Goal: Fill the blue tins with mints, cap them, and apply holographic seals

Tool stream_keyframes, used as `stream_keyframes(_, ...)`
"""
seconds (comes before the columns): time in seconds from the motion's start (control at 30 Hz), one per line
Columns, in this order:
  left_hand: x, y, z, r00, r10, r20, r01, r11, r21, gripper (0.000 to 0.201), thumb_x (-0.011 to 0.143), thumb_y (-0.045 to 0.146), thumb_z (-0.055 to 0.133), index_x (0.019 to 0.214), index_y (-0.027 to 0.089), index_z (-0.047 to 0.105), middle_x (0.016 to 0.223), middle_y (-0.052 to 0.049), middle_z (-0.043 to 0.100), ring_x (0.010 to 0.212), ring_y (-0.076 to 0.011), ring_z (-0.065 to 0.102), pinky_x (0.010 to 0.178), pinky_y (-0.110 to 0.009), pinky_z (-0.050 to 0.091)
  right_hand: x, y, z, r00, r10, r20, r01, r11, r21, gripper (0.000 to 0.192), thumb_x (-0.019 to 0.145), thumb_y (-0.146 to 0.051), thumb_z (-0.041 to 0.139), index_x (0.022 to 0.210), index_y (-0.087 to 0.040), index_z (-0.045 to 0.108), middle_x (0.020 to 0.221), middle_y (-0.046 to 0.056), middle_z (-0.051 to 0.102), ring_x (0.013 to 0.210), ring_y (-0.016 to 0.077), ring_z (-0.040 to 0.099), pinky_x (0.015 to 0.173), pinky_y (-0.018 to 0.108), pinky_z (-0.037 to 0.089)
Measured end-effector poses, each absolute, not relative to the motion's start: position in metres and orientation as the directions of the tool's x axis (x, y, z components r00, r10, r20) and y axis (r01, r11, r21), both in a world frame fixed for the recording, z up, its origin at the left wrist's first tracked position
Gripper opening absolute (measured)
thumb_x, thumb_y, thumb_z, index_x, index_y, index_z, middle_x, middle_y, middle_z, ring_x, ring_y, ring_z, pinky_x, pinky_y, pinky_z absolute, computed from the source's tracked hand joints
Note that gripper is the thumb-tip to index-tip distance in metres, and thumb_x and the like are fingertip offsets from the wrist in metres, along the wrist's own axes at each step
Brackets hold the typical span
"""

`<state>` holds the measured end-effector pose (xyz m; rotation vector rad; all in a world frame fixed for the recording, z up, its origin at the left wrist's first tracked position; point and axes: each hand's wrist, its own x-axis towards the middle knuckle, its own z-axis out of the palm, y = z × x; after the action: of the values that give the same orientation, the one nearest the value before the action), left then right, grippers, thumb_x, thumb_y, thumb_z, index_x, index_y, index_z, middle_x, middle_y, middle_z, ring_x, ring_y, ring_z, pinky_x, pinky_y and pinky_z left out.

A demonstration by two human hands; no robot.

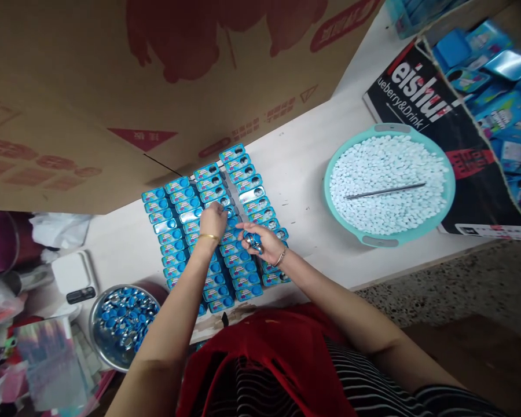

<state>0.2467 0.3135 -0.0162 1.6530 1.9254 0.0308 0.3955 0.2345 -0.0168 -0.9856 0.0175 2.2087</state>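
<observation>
Rows of small blue tins [243, 270] lie side by side on the white table. Over the middle rows is my left hand [213, 221], its fingers pinched together at the round hole end of a tin; whatever they pinch is hidden. Close by on the right, my right hand [267, 243] is turned palm up and curled around several small round blue-and-silver caps [252, 241]. Tins in the left rows have blue caps in their holes, while many in the right column [252, 194] show dark open holes. A metal bowl [96, 341] of loose caps stands at the lower left.
A turquoise basin [327, 184] of white pellets, with a metal strip [386, 191] on top, stands right. Beyond it, a black printed carton [421, 92] holds more blue tins. A large cardboard box [200, 104] walls the back. A white scale-like device [73, 275] sits left.
</observation>
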Motion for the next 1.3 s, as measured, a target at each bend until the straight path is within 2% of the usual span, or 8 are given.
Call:
stream_keyframes(0.23, 0.26, 0.327, -0.01, -0.081, 0.841, -0.535, 0.993, 0.117, 0.033, 0.022, 0.084, 0.038, 0.058, 0.096, 0.02, 0.061, 0.099, -0.014, 0.069, 0.095, -0.0314, 0.064, 0.071, -0.034, 0.043, 0.395, 0.231, -0.028, -0.372, 0.637, -0.675, -0.632, -0.706, -0.319, 0.024, 0.09, -0.036, 0.055, 0.103, -0.017, 0.06, 0.072, -0.001, 0.058, 0.044, 0.0074, 0.051, 0.032, 0.016, 0.028)
stream_keyframes(0.43, 0.257, 0.327, -0.008, -0.105, 0.831, -0.547, 0.994, 0.106, -0.03, 0.031, 0.087, 0.046, 0.053, 0.096, 0.019, 0.064, 0.1, -0.017, 0.068, 0.097, -0.0338, 0.063, 0.073, -0.037, 0.044, 0.391, 0.233, -0.021, -0.307, 0.614, -0.727, -0.621, -0.708, -0.336, 0.033, 0.091, -0.044, 0.056, 0.107, -0.016, 0.061, 0.067, -0.002, 0.055, 0.042, 0.0063, 0.049, 0.032, 0.016, 0.025)
stream_keyframes(0.5, 0.256, 0.323, -0.004, -0.078, 0.848, -0.525, 0.991, 0.121, 0.049, 0.024, 0.085, 0.041, 0.057, 0.093, 0.019, 0.064, 0.094, -0.014, 0.069, 0.093, -0.0301, 0.063, 0.073, -0.034, 0.043, 0.39, 0.234, -0.016, -0.278, 0.596, -0.753, -0.615, -0.713, -0.337, 0.037, 0.09, -0.049, 0.056, 0.107, -0.016, 0.06, 0.065, -0.002, 0.056, 0.041, 0.0064, 0.049, 0.032, 0.016, 0.024)
stream_keyframes(0.63, 0.257, 0.296, 0.007, 0.239, 0.861, -0.449, 0.859, 0.028, 0.511, 0.016, 0.082, 0.032, 0.059, 0.094, 0.022, 0.063, 0.082, -0.003, 0.064, 0.077, -0.0182, 0.06, 0.07, -0.028, 0.044, 0.386, 0.231, -0.01, -0.245, 0.562, -0.79, -0.605, -0.725, -0.328, 0.038, 0.09, -0.055, 0.054, 0.094, -0.017, 0.057, 0.057, -0.004, 0.053, 0.038, 0.0075, 0.048, 0.031, 0.016, 0.024)
stream_keyframes(0.7, 0.258, 0.279, 0.01, 0.375, 0.838, -0.396, 0.757, -0.031, 0.652, 0.01, 0.078, 0.024, 0.06, 0.087, 0.021, 0.064, 0.083, -0.002, 0.062, 0.076, -0.016, 0.058, 0.072, -0.027, 0.045, 0.383, 0.23, -0.011, -0.265, 0.553, -0.79, -0.59, -0.741, -0.321, 0.039, 0.089, -0.056, 0.054, 0.084, -0.017, 0.055, 0.05, -0.005, 0.049, 0.036, 0.0082, 0.047, 0.03, 0.017, 0.024)
stream_keyframes(0.93, 0.256, 0.283, -0.001, 0.159, 0.967, -0.199, 0.695, 0.033, 0.718, 0.008, 0.083, 0.022, 0.05, 0.08, 0.02, 0.057, 0.081, -0.002, 0.06, 0.077, -0.0153, 0.056, 0.074, -0.027, 0.046, 0.378, 0.244, -0.016, -0.251, 0.621, -0.743, -0.619, -0.693, -0.37, 0.038, 0.084, -0.056, 0.06, 0.085, -0.018, 0.055, 0.059, -0.004, 0.055, 0.038, 0.007, 0.047, 0.03, 0.017, 0.025)
stream_keyframes(1.07, 0.25, 0.325, -0.012, -0.091, 0.963, -0.255, 0.827, 0.216, 0.519, 0.005, 0.08, 0.02, 0.052, 0.083, 0.02, 0.055, 0.08, -0.003, 0.062, 0.073, -0.0156, 0.057, 0.071, -0.027, 0.044, 0.382, 0.252, -0.019, -0.242, 0.653, -0.717, -0.604, -0.68, -0.416, 0.044, 0.087, -0.057, 0.056, 0.104, -0.017, 0.061, 0.068, -0.001, 0.058, 0.041, 0.007, 0.049, 0.032, 0.018, 0.026)
stream_keyframes(1.3, 0.248, 0.378, -0.014, -0.16, 0.772, -0.615, 0.977, 0.212, 0.012, 0.022, 0.074, 0.041, 0.066, 0.071, 0.02, 0.062, 0.087, -0.013, 0.069, 0.09, -0.0295, 0.064, 0.072, -0.034, 0.045, 0.384, 0.25, -0.026, -0.264, 0.701, -0.662, -0.564, -0.669, -0.483, 0.055, 0.087, -0.061, 0.052, 0.119, -0.018, 0.059, 0.068, -0.001, 0.058, 0.04, 0.0075, 0.048, 0.033, 0.02, 0.028)
